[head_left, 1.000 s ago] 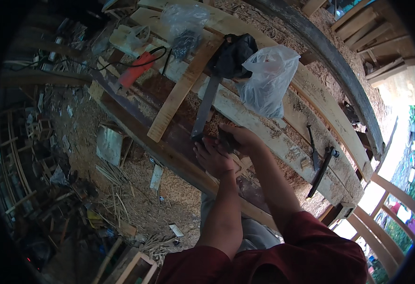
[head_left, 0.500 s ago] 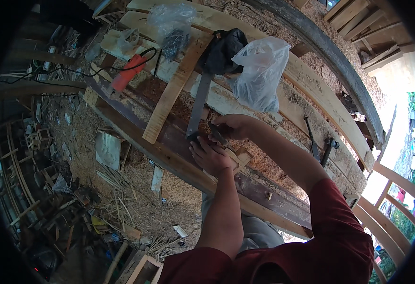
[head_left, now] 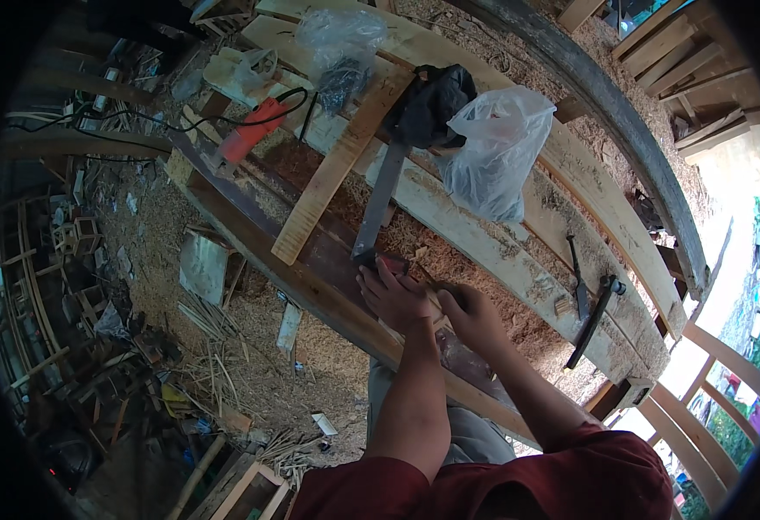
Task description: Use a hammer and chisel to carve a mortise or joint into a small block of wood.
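Observation:
My left hand [head_left: 396, 295] is curled over a reddish and dark object at the lower end of a long, flat steel blade [head_left: 380, 195]; what it grips is partly hidden by the fingers. Just to its right, my right hand [head_left: 468, 316] is closed round something thin, mostly hidden. Both are over the dark reddish board [head_left: 326, 264] with pale wood pieces below them. The upper end of the blade meets a black bundle [head_left: 428, 104]. A wooden plank [head_left: 309, 211] lies left of the blade.
Red power tool [head_left: 253, 128] with black cord, clear bag [head_left: 497, 156], crumpled bag [head_left: 339, 43], two dark hand tools [head_left: 595, 322] on pale boards [head_left: 517, 251]. A grey curved beam [head_left: 623, 121] runs behind. Wood scraps [head_left: 207, 312] and shavings litter the ground.
My right hand has moved down and slightly right, from above my left hand to beside it. My left hand stays at the blade's lower end.

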Motion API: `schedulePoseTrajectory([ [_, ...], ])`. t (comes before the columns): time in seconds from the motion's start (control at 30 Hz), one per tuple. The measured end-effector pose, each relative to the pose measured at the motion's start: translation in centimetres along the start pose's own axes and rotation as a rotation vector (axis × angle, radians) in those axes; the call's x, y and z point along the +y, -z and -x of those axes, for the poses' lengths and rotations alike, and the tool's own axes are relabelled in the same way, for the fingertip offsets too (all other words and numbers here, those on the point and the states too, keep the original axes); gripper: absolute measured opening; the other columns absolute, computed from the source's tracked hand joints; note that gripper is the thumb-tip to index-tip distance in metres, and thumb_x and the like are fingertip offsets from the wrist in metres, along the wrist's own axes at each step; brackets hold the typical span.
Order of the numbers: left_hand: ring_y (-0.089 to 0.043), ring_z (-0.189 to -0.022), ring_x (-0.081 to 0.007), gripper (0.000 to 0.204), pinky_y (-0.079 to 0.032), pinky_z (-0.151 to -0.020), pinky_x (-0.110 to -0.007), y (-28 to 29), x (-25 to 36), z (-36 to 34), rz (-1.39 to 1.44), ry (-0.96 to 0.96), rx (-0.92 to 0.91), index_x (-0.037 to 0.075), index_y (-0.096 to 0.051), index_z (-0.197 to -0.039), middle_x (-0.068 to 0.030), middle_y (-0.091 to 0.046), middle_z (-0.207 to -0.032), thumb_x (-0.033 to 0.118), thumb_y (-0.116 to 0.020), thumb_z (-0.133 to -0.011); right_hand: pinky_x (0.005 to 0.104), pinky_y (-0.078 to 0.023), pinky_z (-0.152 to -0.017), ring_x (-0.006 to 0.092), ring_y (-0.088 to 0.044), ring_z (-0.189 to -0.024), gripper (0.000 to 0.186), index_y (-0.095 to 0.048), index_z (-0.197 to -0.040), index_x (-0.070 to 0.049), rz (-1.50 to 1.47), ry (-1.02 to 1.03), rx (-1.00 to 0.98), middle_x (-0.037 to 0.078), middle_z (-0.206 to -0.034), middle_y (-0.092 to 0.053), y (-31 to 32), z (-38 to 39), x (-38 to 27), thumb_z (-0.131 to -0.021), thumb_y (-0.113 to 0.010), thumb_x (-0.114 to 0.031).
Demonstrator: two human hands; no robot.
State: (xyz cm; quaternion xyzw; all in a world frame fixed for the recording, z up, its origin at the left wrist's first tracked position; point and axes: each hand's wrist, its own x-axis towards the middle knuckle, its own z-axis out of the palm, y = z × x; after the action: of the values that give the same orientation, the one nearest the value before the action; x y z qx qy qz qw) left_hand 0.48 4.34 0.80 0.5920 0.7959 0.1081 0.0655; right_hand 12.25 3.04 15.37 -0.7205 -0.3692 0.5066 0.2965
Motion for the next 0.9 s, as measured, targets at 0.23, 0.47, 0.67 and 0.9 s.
schedulePoseTrajectory([
  [0.23, -0.045, -0.144, -0.0499, 0.049, -0.040, -0.116, -0.062, 0.6, -0.3, -0.2, 0.033, -0.002, 0.038, 0.009, -0.056, -0.146, -0.0301, -0.046, -0.155, 0.031, -0.040, -0.106, 0.0367, -0.039, -0.053, 0.0134, -0.047, -0.056, 0.034, -0.056, -0.082, -0.001, 0.041, -0.022, 0.176, 0.008, -0.062, -0.051, 3.9, 3.4, -6.0, -0.094, -0.076, -0.026],
  [0.47, -0.045, -0.143, -0.0508, 0.046, -0.042, -0.113, -0.063, 0.2, 0.1, -0.3, 0.016, -0.013, 0.047, 0.009, -0.058, -0.144, -0.0309, -0.048, -0.154, 0.031, -0.042, -0.106, 0.0377, -0.037, -0.052, 0.0248, -0.049, -0.053, 0.039, -0.056, -0.079, -0.002, 0.089, 0.321, 0.172, 0.010, -0.064, -0.045, 7.6, 6.1, -0.3, -0.087, -0.077, -0.034],
  [0.67, -0.046, -0.143, -0.0497, 0.047, -0.042, -0.114, -0.061, 0.0, 0.2, 0.1, -0.023, -0.008, 0.045, 0.010, -0.057, -0.145, -0.0300, -0.048, -0.154, 0.031, -0.041, -0.107, 0.0400, -0.039, -0.050, 0.0285, -0.050, -0.052, 0.039, -0.058, -0.080, -0.003, 0.191, 0.456, 0.189, 0.010, -0.066, -0.045, 7.9, 8.6, 5.1, -0.082, -0.075, -0.039],
  [0.9, -0.047, -0.142, -0.0486, 0.046, -0.044, -0.113, -0.060, -0.2, -0.4, 0.1, -0.058, -0.016, 0.061, 0.011, -0.057, -0.146, -0.0292, -0.048, -0.154, 0.031, -0.041, -0.108, 0.0411, -0.040, -0.051, 0.0296, -0.052, -0.054, 0.037, -0.060, -0.085, -0.001, 0.236, 0.366, 0.317, 0.011, -0.068, -0.048, 5.3, 10.2, 8.5, -0.082, -0.077, -0.035],
])
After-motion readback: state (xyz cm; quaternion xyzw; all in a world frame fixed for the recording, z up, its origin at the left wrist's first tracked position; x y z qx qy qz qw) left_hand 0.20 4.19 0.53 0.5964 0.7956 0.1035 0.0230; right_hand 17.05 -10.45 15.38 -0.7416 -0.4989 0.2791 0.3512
